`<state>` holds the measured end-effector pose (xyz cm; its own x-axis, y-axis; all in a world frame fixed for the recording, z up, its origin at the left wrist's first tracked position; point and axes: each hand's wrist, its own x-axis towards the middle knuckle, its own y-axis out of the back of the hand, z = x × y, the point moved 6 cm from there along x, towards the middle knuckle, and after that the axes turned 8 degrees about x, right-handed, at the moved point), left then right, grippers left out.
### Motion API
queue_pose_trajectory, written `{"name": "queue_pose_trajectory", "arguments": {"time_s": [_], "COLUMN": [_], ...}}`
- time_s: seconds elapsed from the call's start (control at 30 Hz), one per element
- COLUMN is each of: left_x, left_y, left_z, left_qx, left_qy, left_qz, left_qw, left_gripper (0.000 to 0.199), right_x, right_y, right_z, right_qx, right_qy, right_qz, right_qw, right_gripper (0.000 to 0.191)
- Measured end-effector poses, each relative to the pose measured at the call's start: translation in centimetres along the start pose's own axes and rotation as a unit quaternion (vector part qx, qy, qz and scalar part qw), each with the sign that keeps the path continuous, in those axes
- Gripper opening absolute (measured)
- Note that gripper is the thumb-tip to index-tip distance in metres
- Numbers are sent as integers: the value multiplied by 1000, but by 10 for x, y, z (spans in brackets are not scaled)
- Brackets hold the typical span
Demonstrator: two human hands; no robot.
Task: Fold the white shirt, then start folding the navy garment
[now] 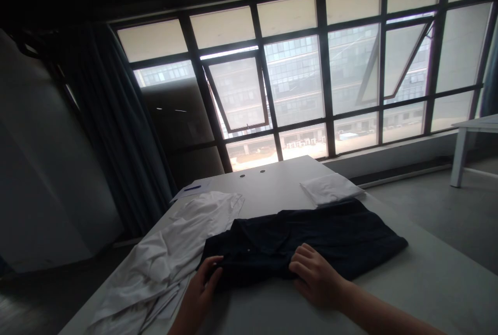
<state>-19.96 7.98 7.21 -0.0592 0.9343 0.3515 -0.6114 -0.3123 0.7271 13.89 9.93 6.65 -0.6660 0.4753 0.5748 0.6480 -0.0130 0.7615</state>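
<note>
A dark navy shirt (299, 244) lies folded flat on the white table (272, 179), with a small pale button (249, 250) showing on it. My left hand (200, 291) pinches the shirt's near left edge between thumb and fingers. My right hand (315, 275) lies on the near edge of the shirt, its fingers curled onto the fabric. Left of the shirt and touching it, a crumpled white garment (163, 252) spreads to the table's edge. A folded white cloth (330, 189) lies beyond the shirt.
A sheet of paper with a blue mark (190, 190) lies at the table's far left corner, and several round holes (252, 173) pierce the far end. Behind stand a large window (295, 86) and a dark curtain (116, 127). Another white table (474, 125) stands at the right.
</note>
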Motion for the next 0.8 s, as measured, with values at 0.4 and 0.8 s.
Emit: {"name": "queue_pose_trajectory", "arguments": {"time_s": [0.4,0.8], "left_x": [-5,-7], "left_y": [6,-7], "left_z": [4,-25], "left_qx": [59,166], "left_qy": [-78,-10], "left_qz": [-36,-167], "left_qw": [995,972], "left_gripper": [44,72], "right_x": [13,-10], "right_y": [21,8], "right_z": [-4,1], "right_qx": [117,130], "right_qy": [-162,-217], "right_qz": [-120,-268], "right_qw": [972,930], "right_gripper": [12,27]}}
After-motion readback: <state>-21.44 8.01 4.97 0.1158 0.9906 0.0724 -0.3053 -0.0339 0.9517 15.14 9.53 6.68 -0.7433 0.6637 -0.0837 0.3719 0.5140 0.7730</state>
